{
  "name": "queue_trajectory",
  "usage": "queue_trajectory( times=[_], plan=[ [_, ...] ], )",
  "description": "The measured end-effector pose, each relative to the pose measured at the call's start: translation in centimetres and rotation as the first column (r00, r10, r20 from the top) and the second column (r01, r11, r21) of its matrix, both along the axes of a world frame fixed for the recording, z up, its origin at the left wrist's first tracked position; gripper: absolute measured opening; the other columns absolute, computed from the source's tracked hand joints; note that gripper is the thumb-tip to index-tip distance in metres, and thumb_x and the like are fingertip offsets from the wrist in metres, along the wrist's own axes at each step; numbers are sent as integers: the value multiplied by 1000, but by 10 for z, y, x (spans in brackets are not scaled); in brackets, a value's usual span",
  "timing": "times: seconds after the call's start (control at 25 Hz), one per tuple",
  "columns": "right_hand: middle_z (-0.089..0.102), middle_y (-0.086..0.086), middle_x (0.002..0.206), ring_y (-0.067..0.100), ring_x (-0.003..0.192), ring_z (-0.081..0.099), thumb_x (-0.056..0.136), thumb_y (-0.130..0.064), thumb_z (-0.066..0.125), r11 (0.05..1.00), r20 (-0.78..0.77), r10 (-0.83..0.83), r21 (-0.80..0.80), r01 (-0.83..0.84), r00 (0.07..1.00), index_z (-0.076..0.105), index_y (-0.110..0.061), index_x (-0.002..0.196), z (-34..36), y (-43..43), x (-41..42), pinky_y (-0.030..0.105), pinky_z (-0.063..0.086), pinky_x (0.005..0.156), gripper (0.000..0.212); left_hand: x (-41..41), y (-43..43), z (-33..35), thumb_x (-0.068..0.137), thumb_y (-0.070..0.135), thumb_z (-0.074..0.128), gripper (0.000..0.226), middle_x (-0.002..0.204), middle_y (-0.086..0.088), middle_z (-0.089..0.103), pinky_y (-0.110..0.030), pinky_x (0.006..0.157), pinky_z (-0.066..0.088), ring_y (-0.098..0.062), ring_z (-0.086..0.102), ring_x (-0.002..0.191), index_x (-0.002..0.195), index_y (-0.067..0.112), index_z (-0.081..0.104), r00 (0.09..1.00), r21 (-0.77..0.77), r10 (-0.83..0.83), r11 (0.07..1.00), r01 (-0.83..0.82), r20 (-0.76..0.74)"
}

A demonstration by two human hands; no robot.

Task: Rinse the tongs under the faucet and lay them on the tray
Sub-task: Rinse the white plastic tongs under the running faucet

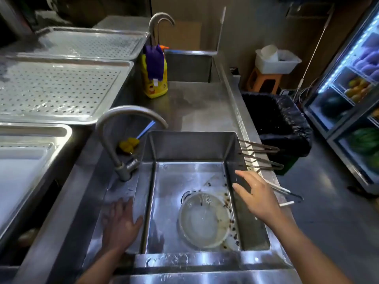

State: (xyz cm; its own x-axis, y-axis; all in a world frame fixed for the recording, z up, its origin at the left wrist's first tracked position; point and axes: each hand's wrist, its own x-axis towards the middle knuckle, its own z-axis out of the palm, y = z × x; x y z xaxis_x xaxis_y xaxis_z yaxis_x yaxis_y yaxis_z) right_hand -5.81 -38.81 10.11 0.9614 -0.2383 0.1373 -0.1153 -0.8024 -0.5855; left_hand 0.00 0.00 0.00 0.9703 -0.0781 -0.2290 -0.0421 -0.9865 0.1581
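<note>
Three pairs of metal tongs lie across the sink's right rim, handles sticking out over the floor: a far pair (260, 148), a middle pair (264, 163), and a near pair with white tips (287, 194). My right hand (256, 195) hovers over the right rim with fingers spread, beside the near pair, holding nothing. On the ledge left of the basin, my left hand (121, 224) rests flat. The curved faucet (123, 124) stands at the sink's left; no water runs. Perforated steel trays (59, 89) sit at the left.
The steel sink (192, 146) holds a clear round bowl (204, 220) and dark debris near the drain. A yellow soap bottle (154, 87) and a yellow brush (128, 144) stand behind. To the right are a black-lined bin (283, 119) and a lit fridge (352, 89).
</note>
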Motion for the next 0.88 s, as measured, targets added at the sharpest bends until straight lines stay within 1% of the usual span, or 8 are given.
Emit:
queue_trajectory(
  times=[0.04,0.12,0.2,0.36,0.48,0.6,0.72,0.88],
  plan=[
    [62,5,129,25,123,55,92,-25,69,998,-45,0,-55,-2,999,62,-13,132,-8,-6,-1,34,42,101,42,2,-2,1,79,59,35,81,150,-19,41,-62,104,34,-41,36,138,147,16,43,1000,-16,5,1000,-5,-28],
    [58,6,136,26,130,49,93,-28,67,986,-187,-52,-165,21,981,57,-14,137,-22,-23,-8,40,40,105,47,5,-4,-5,77,58,33,83,142,-24,48,-64,96,39,-46,46,128,142,10,49,999,21,-24,999,25,-36],
    [54,4,140,26,132,44,91,-34,68,969,-280,-110,-243,40,954,53,-17,140,-33,-44,-16,40,39,106,54,7,-3,-16,76,55,35,81,137,-28,50,-67,93,39,-50,50,121,138,6,52,999,70,-49,996,49,2],
    [48,-3,144,23,133,37,75,-51,78,939,-328,-183,-338,66,927,47,-25,141,-45,-82,-28,44,43,102,77,3,0,-33,78,54,35,81,144,-26,46,-67,102,29,-49,44,127,143,8,47,995,107,-59,993,50,80],
    [36,-4,155,22,142,27,64,-65,78,917,-408,-227,-394,54,884,34,-27,150,-52,-101,-27,48,40,106,104,3,0,-38,80,55,34,79,149,-22,43,-65,108,23,-46,39,134,146,12,44,995,118,-48,992,37,87],
    [27,-4,161,23,145,23,56,-71,78,923,-493,-200,-386,-7,847,23,-28,155,-57,-116,-18,47,35,110,121,3,-1,-36,82,54,33,77,151,-21,41,-63,110,20,-45,36,136,147,14,41,997,127,-28,992,19,69],
    [26,-3,162,24,146,25,54,-71,79,921,-544,-148,-381,-86,826,19,-26,156,-62,-123,-15,44,33,113,126,3,1,-36,84,55,32,76,151,-20,40,-63,110,20,-45,36,135,148,15,40,997,134,-24,991,14,71],
    [32,-1,157,26,139,33,60,-63,83,909,-513,-142,-407,-94,847,24,-21,154,-70,-128,-14,45,40,106,119,3,2,-37,86,57,31,76,153,-19,38,-62,111,21,-43,35,137,151,17,35,998,148,-20,989,11,59]
  ],
)
